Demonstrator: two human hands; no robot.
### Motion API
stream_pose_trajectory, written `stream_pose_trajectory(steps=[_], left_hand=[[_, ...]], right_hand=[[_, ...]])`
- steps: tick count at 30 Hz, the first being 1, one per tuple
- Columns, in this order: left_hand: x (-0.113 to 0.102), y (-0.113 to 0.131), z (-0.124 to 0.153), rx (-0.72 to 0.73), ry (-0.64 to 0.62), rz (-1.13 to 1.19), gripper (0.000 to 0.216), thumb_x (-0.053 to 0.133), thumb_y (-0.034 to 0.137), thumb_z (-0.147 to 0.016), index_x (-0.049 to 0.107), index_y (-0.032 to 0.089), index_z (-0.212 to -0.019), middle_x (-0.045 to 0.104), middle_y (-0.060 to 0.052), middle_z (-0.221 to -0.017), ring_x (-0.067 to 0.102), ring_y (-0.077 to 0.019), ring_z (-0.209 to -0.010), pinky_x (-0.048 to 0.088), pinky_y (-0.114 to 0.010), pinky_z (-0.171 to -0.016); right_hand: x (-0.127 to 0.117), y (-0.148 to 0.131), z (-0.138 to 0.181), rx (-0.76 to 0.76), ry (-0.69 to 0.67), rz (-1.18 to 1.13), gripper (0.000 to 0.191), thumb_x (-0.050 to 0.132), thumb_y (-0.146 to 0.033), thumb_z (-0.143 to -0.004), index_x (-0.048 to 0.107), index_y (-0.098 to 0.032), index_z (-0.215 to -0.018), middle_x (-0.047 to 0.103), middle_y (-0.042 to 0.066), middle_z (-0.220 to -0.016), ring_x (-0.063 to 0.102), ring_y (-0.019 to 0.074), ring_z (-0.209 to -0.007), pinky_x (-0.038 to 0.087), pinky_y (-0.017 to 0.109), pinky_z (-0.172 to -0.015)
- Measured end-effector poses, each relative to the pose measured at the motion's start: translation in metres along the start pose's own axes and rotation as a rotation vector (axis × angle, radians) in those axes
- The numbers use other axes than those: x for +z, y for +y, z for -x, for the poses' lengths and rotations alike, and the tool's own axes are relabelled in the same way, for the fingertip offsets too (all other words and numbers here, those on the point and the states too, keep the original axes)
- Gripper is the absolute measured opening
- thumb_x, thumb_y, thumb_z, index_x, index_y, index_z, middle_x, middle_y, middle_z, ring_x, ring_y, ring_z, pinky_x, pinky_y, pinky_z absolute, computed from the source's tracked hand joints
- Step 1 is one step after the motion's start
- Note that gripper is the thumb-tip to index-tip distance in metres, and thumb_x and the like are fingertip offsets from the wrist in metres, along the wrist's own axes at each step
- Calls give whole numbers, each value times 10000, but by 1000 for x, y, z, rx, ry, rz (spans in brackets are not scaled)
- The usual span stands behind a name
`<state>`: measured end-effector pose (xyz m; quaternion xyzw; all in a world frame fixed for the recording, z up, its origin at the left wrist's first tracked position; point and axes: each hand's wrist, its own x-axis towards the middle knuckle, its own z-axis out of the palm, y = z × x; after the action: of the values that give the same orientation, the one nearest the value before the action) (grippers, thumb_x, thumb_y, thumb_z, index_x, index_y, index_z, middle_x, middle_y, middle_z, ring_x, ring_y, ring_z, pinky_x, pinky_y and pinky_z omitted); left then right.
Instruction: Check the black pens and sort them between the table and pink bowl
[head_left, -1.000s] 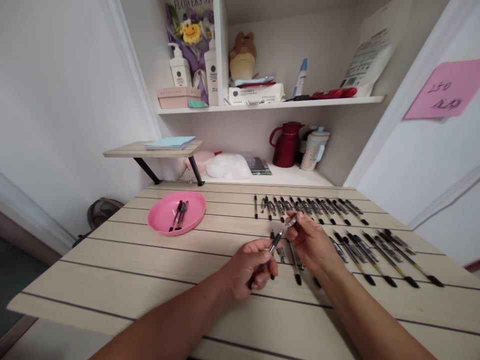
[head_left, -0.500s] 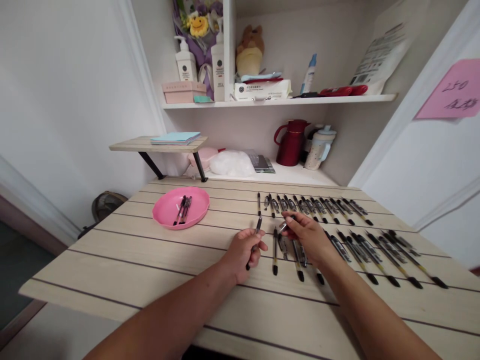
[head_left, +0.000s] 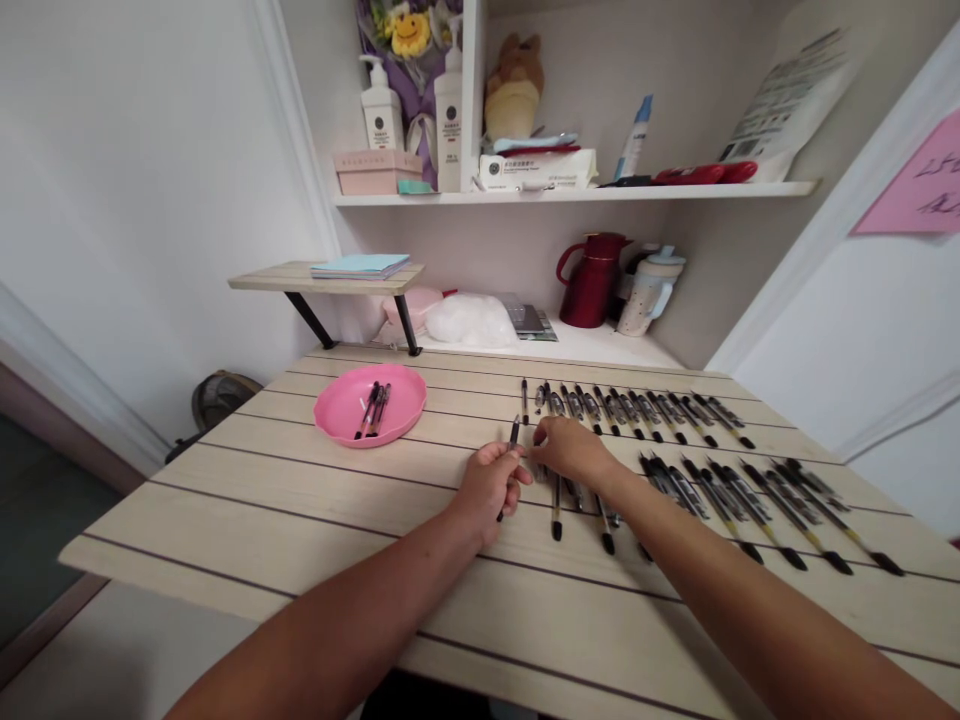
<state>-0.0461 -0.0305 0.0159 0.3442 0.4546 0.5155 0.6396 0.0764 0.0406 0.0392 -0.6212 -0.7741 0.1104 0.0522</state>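
My left hand point(head_left: 491, 485) is closed around a slim dark pen point(head_left: 514, 434), its pointed end up. Just to the right, my right hand point(head_left: 574, 450) is low over the tabletop, thumb and fingers pinched on a small shiny pen part point(head_left: 541, 471), mostly hidden by the fingers. Beneath that hand, at the left end of the nearer row, lie slender pen pieces with yellowish middles and black ends, such as this one point(head_left: 557, 510). Behind it runs a farther row of pen parts point(head_left: 637, 412). A pink scalloped tray point(head_left: 330, 422) at left holds several dark pens point(head_left: 373, 410).
The wooden table point(head_left: 300, 520) has dark grooves. A small raised shelf point(head_left: 262, 277) with blue paper point(head_left: 364, 265) stands behind the tray. At the back are a red jug point(head_left: 592, 280), a pale tumbler point(head_left: 649, 290) and a white bundle point(head_left: 471, 320). Above is a loaded cupboard shelf point(head_left: 675, 190).
My right hand has moved left and down to the table with the shiny pen part. My left hand still grips its pen. The camera view has shifted slightly.
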Motion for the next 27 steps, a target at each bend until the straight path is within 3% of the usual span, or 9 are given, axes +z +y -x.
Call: stream_pose_trajectory(steps=[7, 17, 27], left_hand=[[1, -2, 0, -1, -18, -11, 201, 508, 317, -720, 468, 161, -841, 505, 49, -567, 284, -3, -296, 139, -160, -326], [3, 1, 2, -26, 15, -105, 186, 522, 316, -719, 461, 159, -797, 576, 6, -656, 295, 5, -304, 143, -154, -316], [10, -5, 14, -72, -143, -351, 209, 501, 354, -729, 504, 147, -756, 626, -44, -849, 432, -1, -323, 193, -147, -287]], right_hand=[[6, -2, 1, 40, 1, 56, 288, 545, -406, -678, 636, -174, -822, 658, 112, -872, 594, 251, -812, 370, 293, -578], [-19, 29, 21, 12, 95, 49, 241, 438, -339, -747, 634, -201, -724, 658, 70, -746, 581, 188, -712, 335, 260, -578], [-9, 62, 45, 45, 89, -15, 254, 437, -368, -756, 627, -211, -694, 637, 44, -657, 557, 162, -633, 314, 240, -548]])
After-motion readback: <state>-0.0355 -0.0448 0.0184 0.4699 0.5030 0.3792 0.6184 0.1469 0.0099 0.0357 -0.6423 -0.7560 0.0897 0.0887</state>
